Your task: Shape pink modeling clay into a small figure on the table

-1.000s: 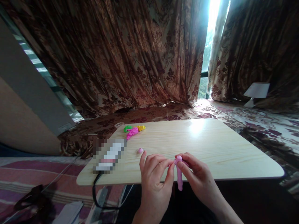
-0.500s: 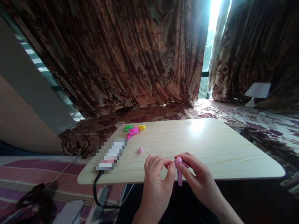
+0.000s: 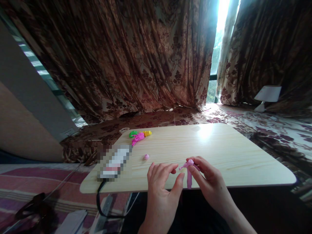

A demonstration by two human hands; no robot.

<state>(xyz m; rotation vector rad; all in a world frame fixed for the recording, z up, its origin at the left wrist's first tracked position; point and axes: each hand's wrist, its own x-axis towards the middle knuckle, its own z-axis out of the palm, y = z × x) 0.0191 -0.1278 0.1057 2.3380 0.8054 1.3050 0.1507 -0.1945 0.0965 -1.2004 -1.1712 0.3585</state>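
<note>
My right hand pinches a pink clay figure by its round top, holding it upright at the near edge of the light wooden table. My left hand sits just left of the figure, fingers loosely curled and apart, its fingertips close to a small pink arm that sticks out of the clay. A small pink clay ball lies on the table a little beyond my left hand.
Green, pink and yellow clay lumps lie at the table's far left corner. A blurred flat object with a black cord lies at the left edge. Patterned curtains hang behind; a white lamp stands far right.
My left thumb and finger have let go of the figure's top and drawn back slightly. My right hand has lifted the figure a little, and a small arm now shows on it.
</note>
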